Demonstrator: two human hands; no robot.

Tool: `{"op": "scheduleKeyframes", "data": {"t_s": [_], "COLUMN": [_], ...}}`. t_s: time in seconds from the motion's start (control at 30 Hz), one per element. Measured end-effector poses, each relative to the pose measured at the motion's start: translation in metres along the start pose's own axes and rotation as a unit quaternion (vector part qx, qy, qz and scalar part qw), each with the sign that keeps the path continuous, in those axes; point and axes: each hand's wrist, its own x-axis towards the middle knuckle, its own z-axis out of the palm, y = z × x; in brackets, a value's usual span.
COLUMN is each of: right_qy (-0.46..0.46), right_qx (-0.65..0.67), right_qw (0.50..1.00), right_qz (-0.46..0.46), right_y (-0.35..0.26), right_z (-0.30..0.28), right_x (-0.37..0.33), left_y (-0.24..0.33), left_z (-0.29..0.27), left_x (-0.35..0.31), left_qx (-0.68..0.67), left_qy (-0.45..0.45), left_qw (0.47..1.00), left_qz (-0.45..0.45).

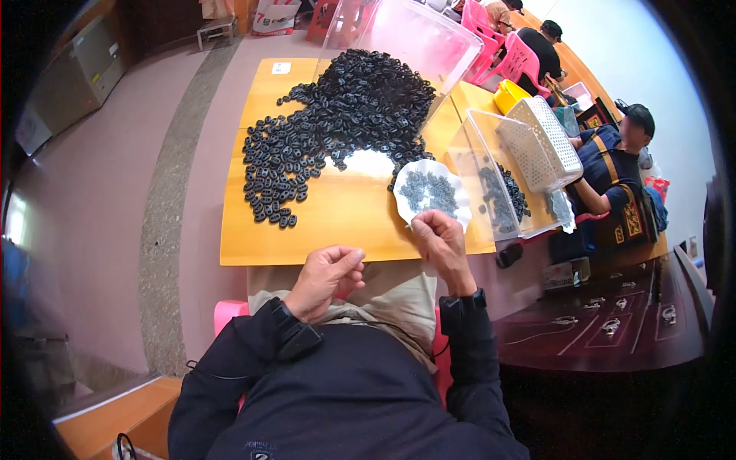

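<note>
My left hand is above my lap, just off the near edge of the yellow table. Its fingers are curled, with the thumb against the index finger; whatever lies inside is hidden. At the near rim of a white scalloped dish, my right hand has its thumb and fingertips pinched together. Anything in that pinch is too small to make out. The dish holds many small grey pieces. Beyond it spreads a large heap of black oval two-holed parts, with looser ones toward the left.
A clear plastic bin lies tipped behind the heap. Right of the dish is another clear bin with black parts, beside a white perforated basket and a yellow bowl. A seated person works at the right; others sit farther back.
</note>
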Motion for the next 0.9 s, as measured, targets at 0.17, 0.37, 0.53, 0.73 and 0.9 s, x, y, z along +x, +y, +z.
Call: {"op": "scheduleKeyframes", "data": {"t_s": [0.17, 0.37, 0.53, 0.73, 0.9], "right_qy": [-0.072, -0.091, -0.086, -0.07, -0.06], "right_qx": [-0.011, 0.01, -0.051, -0.14, -0.137], "right_qw": [0.997, 0.996, 0.992, 0.982, 0.981], "right_qz": [-0.014, -0.015, -0.079, -0.105, -0.12], "right_y": [-0.007, -0.007, -0.003, -0.003, 0.004], "right_z": [0.042, 0.056, 0.058, 0.056, 0.056], "right_x": [-0.021, -0.025, -0.026, -0.027, -0.029], "left_y": [0.006, 0.005, 0.003, 0.001, -0.001], "left_z": [0.01, 0.008, 0.006, 0.007, 0.006], "left_x": [-0.005, -0.007, -0.006, -0.005, -0.003], "left_qx": [0.023, -0.014, -0.023, -0.006, -0.01], "left_qy": [-0.036, -0.073, -0.083, -0.047, -0.06], "left_qw": [0.999, 0.997, 0.996, 0.999, 0.998], "left_qz": [-0.025, -0.007, 0.007, 0.024, 0.027]}}
